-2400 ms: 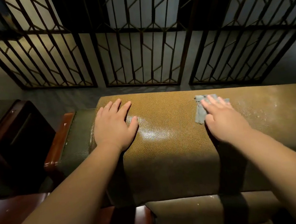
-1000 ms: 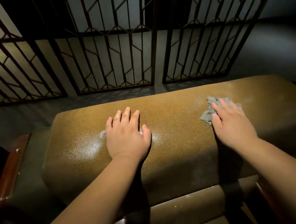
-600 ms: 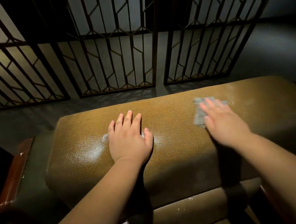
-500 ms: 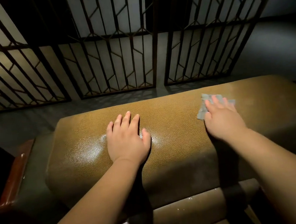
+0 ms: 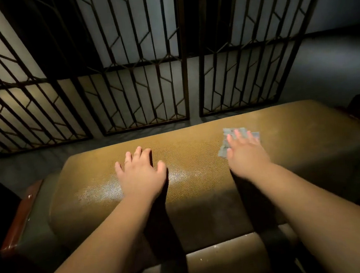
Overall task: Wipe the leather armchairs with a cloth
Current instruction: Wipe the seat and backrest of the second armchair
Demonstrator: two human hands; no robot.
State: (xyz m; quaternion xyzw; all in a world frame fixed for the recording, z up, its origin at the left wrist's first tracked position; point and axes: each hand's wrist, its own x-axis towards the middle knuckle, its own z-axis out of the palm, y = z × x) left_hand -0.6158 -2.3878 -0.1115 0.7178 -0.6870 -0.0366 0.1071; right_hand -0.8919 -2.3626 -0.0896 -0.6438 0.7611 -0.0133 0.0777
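The right hand (image 5: 245, 152) — grip spread flat — presses the cloth (image 5: 238, 134) on the armchair (image 5: 198, 156) top; leather beyond it looks unwiped — left hand (image 5: 139, 173) braces, spread

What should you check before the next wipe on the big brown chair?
1. Cloth flat under the right hand: ok.
2. Right fingers straight, pressing the cloth: ok.
3. Left hand flat on the chair's backrest top, steadying: ok.
4. Leather to the right of the cloth free of objects: ok.
5. Cloth clean enough: cannot tell.
6. Pale specks on the cushion below wiped: not ok.
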